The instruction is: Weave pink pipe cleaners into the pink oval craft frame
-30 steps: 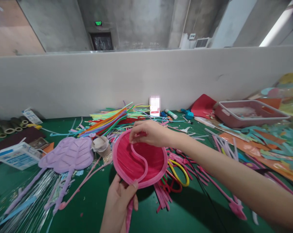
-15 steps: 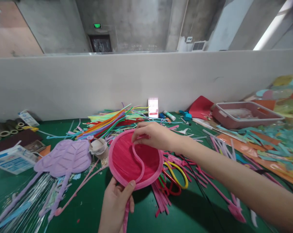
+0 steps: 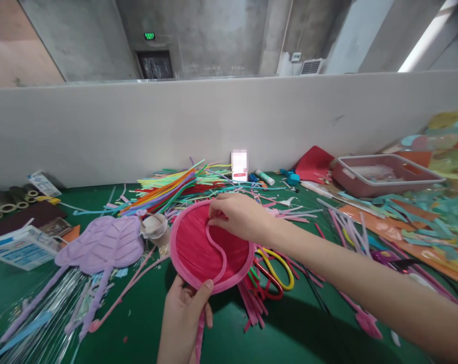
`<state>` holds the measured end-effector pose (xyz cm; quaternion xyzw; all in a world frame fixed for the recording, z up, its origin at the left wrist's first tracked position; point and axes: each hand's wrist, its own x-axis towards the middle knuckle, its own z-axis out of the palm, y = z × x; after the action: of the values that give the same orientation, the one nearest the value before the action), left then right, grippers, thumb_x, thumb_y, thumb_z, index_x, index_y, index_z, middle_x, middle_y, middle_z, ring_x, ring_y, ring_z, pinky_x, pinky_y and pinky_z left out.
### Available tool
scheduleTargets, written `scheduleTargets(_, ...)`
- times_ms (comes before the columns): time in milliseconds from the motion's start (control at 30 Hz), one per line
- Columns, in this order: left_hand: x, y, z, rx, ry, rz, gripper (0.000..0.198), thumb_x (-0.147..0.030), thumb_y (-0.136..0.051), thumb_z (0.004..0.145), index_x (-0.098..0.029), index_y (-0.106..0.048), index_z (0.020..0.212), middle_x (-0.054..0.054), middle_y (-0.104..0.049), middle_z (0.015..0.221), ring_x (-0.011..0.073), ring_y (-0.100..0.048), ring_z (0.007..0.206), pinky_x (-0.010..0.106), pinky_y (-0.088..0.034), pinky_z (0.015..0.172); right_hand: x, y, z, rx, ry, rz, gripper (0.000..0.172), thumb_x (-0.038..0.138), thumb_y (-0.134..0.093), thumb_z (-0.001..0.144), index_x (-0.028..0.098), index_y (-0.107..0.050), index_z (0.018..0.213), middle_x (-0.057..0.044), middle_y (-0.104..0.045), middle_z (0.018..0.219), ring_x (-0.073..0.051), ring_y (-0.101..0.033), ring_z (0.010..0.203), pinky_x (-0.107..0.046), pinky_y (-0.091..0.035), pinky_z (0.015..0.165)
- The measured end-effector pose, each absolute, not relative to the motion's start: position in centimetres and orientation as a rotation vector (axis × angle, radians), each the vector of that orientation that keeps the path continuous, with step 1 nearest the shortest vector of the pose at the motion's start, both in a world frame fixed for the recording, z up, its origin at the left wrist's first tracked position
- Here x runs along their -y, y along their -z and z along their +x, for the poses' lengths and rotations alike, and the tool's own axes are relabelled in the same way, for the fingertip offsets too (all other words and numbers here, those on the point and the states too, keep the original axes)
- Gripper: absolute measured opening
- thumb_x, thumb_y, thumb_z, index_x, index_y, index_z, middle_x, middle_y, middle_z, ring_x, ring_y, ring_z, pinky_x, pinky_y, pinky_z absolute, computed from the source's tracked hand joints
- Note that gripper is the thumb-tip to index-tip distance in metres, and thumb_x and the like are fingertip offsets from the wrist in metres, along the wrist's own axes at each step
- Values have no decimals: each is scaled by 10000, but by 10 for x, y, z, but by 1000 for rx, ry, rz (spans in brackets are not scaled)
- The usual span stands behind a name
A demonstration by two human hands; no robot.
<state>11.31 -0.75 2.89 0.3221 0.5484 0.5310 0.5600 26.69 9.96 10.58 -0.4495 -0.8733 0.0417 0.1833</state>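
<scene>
A round magenta disc (image 3: pixel 198 247) with a light pink fuzzy rim hovers just above the green table (image 3: pixel 289 323). My left hand (image 3: pixel 183 318) grips its near edge from below, thumb on the rim, where a pink stem hangs down. My right hand (image 3: pixel 238 215) pinches the top end of a light pink pipe cleaner (image 3: pixel 218 250) that curves in an S across the disc's face. A purple leaf-shaped piece (image 3: pixel 103 245) with long stems lies to the left.
Many coloured pipe cleaners (image 3: pixel 168 189) are heaped behind the disc, with pink, red and yellow loops (image 3: pixel 276 270) to its right. A grey tray (image 3: pixel 384 174) and cut paper scraps lie at right. A white box (image 3: pixel 22 245) and tape roll (image 3: pixel 155 227) sit left. A white partition runs behind.
The disc and both hands shifted slightly left. My right hand's pinch has pressed lower on the top of the S-curve. The view moved a little.
</scene>
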Motion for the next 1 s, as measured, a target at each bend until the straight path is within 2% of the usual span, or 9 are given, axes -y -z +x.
scheduleTargets(233, 5, -19, 107, -1311, -1224, 763, 383, -378, -800, 604, -156, -594, 839, -83, -533, 443, 19, -360, 254, 126, -240, 310, -97, -102, 257, 2360, -127, -1296, 73, 191, -694, 837, 138, -696, 886, -87, -657, 935, -213, -594, 872, -290, -427, 716)
scheduleTargets(467, 3, -18, 100, -1317, -1241, 741, 430, -375, -797, 611, -156, -581, 911, -90, -518, 409, 24, -359, 261, 110, -232, 323, -85, -110, 286, 1932, -113, -1200, 40, 156, -631, 875, 176, -665, 885, -47, -682, 885, -180, -619, 831, -296, -463, 748)
scheduleTargets(567, 3, -19, 101, -1315, -1263, 722, 456, -388, -807, 597, -162, -592, 929, -98, -497, 392, 30, -360, 269, 116, -241, 324, -66, -92, 282, 1945, -44, -1145, 65, 178, -605, 896, 194, -668, 893, -59, -670, 892, -198, -600, 865, -315, -474, 758)
scheduleTargets(667, 3, -17, 103, -1304, -1280, 707, 490, -409, -818, 587, -163, -591, 946, -92, -516, 398, 30, -351, 271, 120, -242, 320, -47, -66, 266, 2091, -56, -1111, 91, 265, -672, 862, 207, -672, 932, -65, -664, 895, -216, -565, 854, -353, -485, 778)
scheduleTargets(733, 3, -16, 104, -1301, -1271, 712, 499, -426, -816, 594, -159, -593, 951, -95, -497, 369, 38, -349, 262, 125, -239, 317, -39, -53, 258, 2045, -46, -1168, 88, 252, -666, 865, 224, -682, 948, -75, -661, 948, -226, -550, 897, -365, -492, 794)
scheduleTargets(833, 5, -13, 104, -1303, -1249, 737, 486, -435, -811, 607, -156, -603, 947, -103, -446, 314, 48, -343, 241, 129, -224, 311, -36, -50, 257, 1990, 38, -1269, 265, 256, -687, 846, 270, -664, 1110, -88, -633, 1144, -276, -516, 1087, -442, -469, 916)
scheduleTargets(933, 7, -12, 103, -1300, -1248, 769, 446, -417, -799, 633, -161, -597, 937, -110, -413, 283, 50, -343, 228, 122, -199, 309, -40, -57, 265, 2097, 173, -1300, 551, 359, -733, 801, 269, -552, 1313, -93, -502, 1405, -348, -350, 1327, -558, -335, 1071)
scheduleTargets(1000, 8, -12, 102, -1299, -1251, 791, 429, -406, -793, 644, -163, -589, 934, -109, -411, 278, 48, -345, 228, 114, -188, 308, -43, -61, 271, 2179, 219, -1308, 643, 464, -722, 785, 251, -516, 1356, -98, -448, 1462, -370, -303, 1368, -606, -257, 1107)
